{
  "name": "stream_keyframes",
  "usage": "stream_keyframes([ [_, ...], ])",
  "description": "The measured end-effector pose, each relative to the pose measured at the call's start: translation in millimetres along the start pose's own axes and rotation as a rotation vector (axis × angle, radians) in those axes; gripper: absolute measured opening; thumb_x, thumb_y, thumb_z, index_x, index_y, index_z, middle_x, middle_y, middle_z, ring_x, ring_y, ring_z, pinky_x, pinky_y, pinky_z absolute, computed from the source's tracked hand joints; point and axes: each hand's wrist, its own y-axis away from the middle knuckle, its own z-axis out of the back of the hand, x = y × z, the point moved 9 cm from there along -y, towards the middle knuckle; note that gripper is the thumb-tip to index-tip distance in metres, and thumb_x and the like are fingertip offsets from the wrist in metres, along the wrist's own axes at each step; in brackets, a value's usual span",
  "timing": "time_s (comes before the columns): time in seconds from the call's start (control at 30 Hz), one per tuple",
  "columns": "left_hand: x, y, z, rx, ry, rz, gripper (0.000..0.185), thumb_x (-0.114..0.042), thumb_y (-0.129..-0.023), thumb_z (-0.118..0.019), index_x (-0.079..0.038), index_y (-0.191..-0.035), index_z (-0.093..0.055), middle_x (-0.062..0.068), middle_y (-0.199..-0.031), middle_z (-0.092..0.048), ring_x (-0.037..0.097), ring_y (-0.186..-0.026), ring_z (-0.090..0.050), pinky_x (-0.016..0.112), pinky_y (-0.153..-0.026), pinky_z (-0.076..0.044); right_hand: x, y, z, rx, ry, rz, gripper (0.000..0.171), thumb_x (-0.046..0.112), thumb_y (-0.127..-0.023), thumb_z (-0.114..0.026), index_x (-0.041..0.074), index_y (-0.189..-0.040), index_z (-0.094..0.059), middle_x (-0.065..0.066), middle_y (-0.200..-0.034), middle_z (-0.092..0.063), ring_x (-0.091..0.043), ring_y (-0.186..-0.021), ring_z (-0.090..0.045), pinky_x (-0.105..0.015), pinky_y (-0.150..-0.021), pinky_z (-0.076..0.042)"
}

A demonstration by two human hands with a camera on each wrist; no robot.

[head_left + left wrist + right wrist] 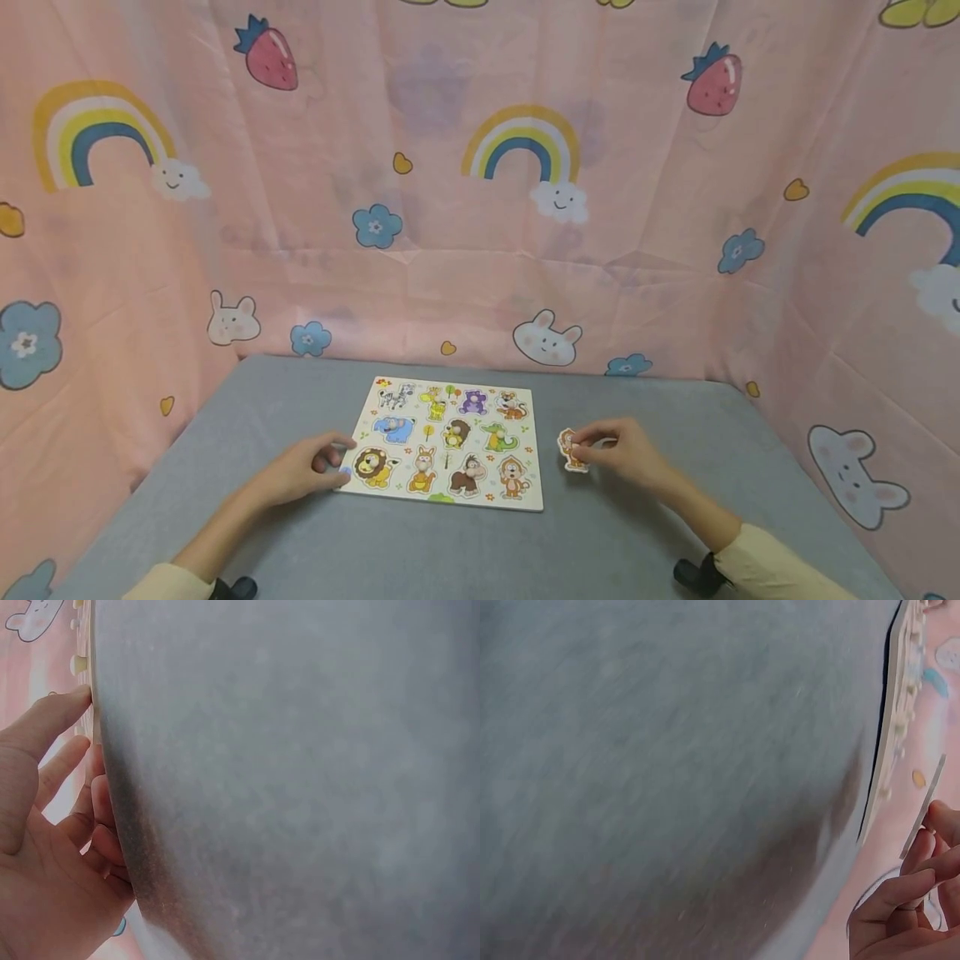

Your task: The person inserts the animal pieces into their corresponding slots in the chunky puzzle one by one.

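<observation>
A white wooden puzzle board (442, 498) with several animal figures, among them a lion, an elephant and a crocodile, lies on the grey table. My left hand (315, 464) is at its left edge, thumb by the near corner and fingers along the side; in the left wrist view the thumb (64, 709) touches the edge. Right of the board, my right hand (618, 450) pinches a flat monkey puzzle piece (567, 450) between thumb and fingers, its printed face showing. The right wrist view shows this piece (924, 806) edge-on, raised above the table. A similar monkey figure (513, 478) appears in the board's near right corner.
Grey cloth covers the table (450, 558). A pink curtain (337, 283) printed with rainbows, rabbits and strawberries hangs behind it and along both sides. Small knobs (78, 664) stand up from the board's animals.
</observation>
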Motion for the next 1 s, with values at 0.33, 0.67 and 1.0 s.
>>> stream_keyframes([
  [0.33, 0.2, 0.5, -0.5, 0.001, 0.017, 0.009, 0.047, -0.014, -0.088, -0.08, 0.001, -0.127, -0.061, 0.003, -0.091, -0.054, 0.017, -0.075, -0.049, 0.03, -0.068, -0.04, 14.8, -8.6, -30.1, 0.076, -0.026, 0.037, 0.013, 0.013, -0.088, -0.081, 0.005, -0.097, -0.078, -0.003, -0.085, -0.07, -0.017, -0.07, -0.06, -0.025, -0.056, -0.044],
  [0.67, -0.8, -0.3, -0.6, -0.004, 0.005, -0.001, 0.046, -0.014, -0.087, -0.081, 0.0, -0.127, -0.062, 0.003, -0.091, -0.055, 0.016, -0.074, -0.049, 0.029, -0.066, -0.041, 24.1, -13.1, -58.6, 0.135, -0.07, 0.026, 0.012, 0.013, -0.088, -0.081, 0.005, -0.096, -0.079, -0.003, -0.083, -0.07, -0.012, -0.061, -0.05, -0.023, -0.053, -0.038],
  [1.0, -0.1, -0.7, -0.1, -0.009, -0.01, -0.004, 0.046, -0.014, -0.088, -0.08, 0.001, -0.127, -0.062, 0.002, -0.091, -0.054, 0.015, -0.075, -0.049, 0.03, -0.067, -0.04, 27.7, -18.2, -78.7, 0.15, -0.082, 0.026, 0.01, 0.01, -0.086, -0.082, 0.003, -0.092, -0.078, -0.001, -0.079, -0.068, -0.009, -0.057, -0.044, -0.021, -0.051, -0.034],
])
